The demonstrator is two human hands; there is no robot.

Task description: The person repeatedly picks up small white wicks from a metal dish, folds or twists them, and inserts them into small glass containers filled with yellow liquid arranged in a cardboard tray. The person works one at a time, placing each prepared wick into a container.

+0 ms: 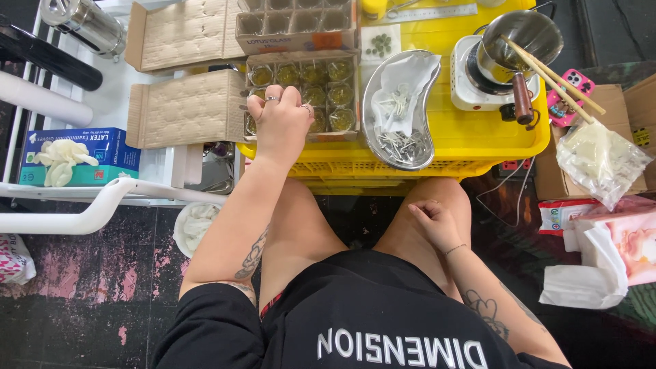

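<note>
Upper centre of the frame, the left hand (280, 116) closes on small glass jars in the divided cardboard box (302, 92); the right hand (432, 217), loosely curled and empty, rests on the thigh, farther off.

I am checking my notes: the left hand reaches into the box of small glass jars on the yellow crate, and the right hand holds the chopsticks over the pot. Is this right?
Not quite. In the head view the right hand holds nothing and rests on the thigh; the chopsticks lie unattended across the pot. The left hand does reach into the box of small glass jars on the yellow crate.
</note>
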